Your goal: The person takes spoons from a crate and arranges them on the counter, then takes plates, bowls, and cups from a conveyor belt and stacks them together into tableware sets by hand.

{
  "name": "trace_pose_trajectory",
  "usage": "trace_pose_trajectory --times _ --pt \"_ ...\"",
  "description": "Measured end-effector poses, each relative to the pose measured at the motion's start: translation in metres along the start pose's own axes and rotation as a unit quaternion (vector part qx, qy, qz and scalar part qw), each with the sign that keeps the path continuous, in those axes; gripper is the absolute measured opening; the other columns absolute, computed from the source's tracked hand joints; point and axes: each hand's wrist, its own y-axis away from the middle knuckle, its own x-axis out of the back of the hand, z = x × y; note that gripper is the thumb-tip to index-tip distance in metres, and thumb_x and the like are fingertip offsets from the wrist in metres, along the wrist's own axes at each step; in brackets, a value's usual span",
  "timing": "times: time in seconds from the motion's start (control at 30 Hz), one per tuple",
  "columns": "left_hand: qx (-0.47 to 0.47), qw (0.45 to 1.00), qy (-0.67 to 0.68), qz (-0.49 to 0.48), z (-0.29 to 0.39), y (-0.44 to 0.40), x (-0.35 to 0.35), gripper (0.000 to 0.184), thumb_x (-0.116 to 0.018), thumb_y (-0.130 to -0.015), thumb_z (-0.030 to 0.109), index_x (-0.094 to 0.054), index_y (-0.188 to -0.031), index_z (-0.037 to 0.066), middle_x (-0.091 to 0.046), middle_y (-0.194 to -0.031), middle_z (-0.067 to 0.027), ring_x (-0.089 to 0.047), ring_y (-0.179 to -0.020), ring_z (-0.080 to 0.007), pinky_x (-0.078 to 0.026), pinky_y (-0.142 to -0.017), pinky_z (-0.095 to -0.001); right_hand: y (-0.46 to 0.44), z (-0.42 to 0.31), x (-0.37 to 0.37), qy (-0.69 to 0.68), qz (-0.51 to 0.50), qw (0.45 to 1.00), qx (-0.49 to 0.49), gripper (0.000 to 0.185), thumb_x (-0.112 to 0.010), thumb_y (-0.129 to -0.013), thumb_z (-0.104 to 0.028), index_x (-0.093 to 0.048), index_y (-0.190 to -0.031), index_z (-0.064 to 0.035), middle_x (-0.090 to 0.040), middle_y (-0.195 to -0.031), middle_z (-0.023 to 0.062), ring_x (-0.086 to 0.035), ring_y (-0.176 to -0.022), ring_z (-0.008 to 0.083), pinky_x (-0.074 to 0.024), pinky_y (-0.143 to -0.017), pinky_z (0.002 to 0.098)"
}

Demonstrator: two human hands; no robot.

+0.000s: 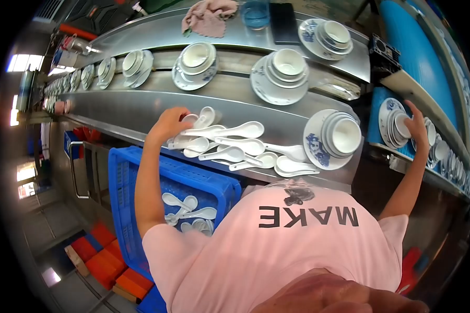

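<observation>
- Your left hand (168, 126) curled at the left end of the white soup spoons (240, 130); whether it gripped one, I couldn't tell.
- The spoons spread rightward from it, most lying lengthwise sideways, nearer that hand.
- Your right hand (418, 130) curved beside a stacked white bowl (401, 125), grip unclear.
- Your pink T-shirt (292, 250) read "MAKE", upside down.
</observation>
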Motion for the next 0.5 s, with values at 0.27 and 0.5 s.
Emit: trace_pose_trajectory --times 0.27,0.5 --pt "0.14 0.966 0.149 0.161 -0.05 -0.034 0.007 0.024 -0.057 -0.075 0.013 -0.057 -0.094 -0.003 -0.06 -0.072 -0.0109 -0.057 -0.056 -0.0165 -0.045 -0.051 -0.0268 -0.011 0.022 -0.019 -0.012 -0.086 0.994 -0.064 0.048 -0.055 -0.062 -0.011 -0.054 -0.109 0.0008 -0.059 -0.099 0.016 -0.055 -0.093 0.0237 -0.0408 -0.083 0.0306" --pt "0.174 0.845 0.41 0.296 -0.073 -0.061 0.022 0.03 -0.058 -0.078 0.012 -0.052 -0.103 -0.004 -0.059 -0.077 -0.0091 -0.06 -0.06 -0.0145 -0.048 -0.052 -0.0232 -0.029 -0.028 -0.038 -0.334 -0.119 0.93 -0.101 0.037 -0.054 -0.065 -0.01 -0.056 -0.101 -0.0035 -0.058 -0.09 0.0028 -0.054 -0.084 0.0129 -0.0417 -0.077 0.0267"
